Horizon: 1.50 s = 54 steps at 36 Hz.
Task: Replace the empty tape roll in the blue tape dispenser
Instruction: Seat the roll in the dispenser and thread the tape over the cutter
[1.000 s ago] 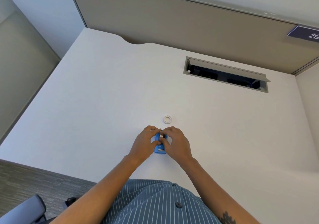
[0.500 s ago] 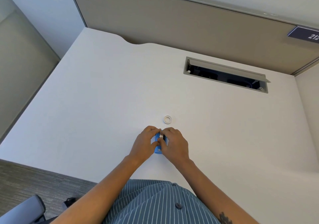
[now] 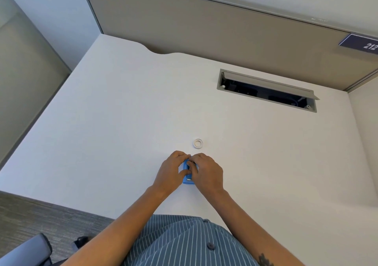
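Observation:
A small blue tape dispenser (image 3: pixel 186 180) lies on the white desk (image 3: pixel 122 122) near its front edge, mostly covered by both hands. My left hand (image 3: pixel 170 171) grips its left side. My right hand (image 3: pixel 206 172) rests on its right side with the fingers curled over the top. What sits inside the dispenser is hidden by the fingers. A small white tape ring (image 3: pixel 198 143) lies flat on the desk just beyond the hands, apart from them.
An open cable hatch (image 3: pixel 266 90) is set into the desk at the back right. A beige partition (image 3: pixel 204 30) runs along the back. A chair armrest (image 3: pixel 26 251) shows at the bottom left, over grey carpet.
My right fingers have closed further over the top of the dispenser, hiding the small roll seen there before. The white ring has not moved.

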{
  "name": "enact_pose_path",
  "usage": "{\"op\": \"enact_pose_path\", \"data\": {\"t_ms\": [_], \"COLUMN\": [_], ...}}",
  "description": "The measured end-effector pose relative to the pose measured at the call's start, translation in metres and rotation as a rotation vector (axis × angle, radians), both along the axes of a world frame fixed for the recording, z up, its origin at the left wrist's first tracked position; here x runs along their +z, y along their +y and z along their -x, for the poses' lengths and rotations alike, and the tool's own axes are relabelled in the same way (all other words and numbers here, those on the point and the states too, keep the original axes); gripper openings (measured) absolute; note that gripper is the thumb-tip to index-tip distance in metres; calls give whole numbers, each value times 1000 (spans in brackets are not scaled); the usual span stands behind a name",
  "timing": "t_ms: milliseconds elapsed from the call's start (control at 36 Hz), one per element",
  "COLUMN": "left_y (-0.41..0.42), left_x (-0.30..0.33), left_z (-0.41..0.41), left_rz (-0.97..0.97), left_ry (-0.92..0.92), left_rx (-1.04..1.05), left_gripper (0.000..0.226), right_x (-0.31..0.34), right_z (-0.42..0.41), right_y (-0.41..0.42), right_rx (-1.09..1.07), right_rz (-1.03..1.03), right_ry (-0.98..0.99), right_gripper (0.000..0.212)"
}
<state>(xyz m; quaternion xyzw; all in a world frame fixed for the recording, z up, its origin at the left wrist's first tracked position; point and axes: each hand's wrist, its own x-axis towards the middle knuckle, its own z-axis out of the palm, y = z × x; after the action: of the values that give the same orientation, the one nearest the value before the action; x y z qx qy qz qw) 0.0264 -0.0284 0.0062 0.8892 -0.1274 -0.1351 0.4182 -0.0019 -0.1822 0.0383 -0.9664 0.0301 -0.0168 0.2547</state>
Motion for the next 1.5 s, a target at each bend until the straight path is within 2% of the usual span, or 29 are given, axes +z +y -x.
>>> {"op": "enact_pose_path", "data": {"t_ms": [250,417,556,750,861,944,1083,1500], "left_y": [0,0,0,10,21,26,26,22], "left_x": [-3,-2,-3,-5,-7,-12,-19,-17], "left_z": [0,0,-1,-3,-3,-4,-2,1], "left_rz": [3,-5,2,69,72,-6,-35,-116], "left_ry": [-13,-6,-4,55,58,58,30,25], "left_rx": [1,1,1,-112,-269,-343,-298,-284], "left_gripper": [42,40,40,61,87,105,96,95], "right_x": [-3,0,1,-1,-4,-6,-6,-4], "right_z": [0,-3,-6,-5,-4,-5,-4,12], "right_y": [0,0,-3,-5,-7,-8,-11,-16], "right_rx": [65,155,185,239,250,253,278,341], "right_rz": [76,128,143,143,124,114,135,215], "right_ry": [-3,28,74,71,62,43,4,-10], "right_gripper": [4,16,11,10,7,9,5,7]}}
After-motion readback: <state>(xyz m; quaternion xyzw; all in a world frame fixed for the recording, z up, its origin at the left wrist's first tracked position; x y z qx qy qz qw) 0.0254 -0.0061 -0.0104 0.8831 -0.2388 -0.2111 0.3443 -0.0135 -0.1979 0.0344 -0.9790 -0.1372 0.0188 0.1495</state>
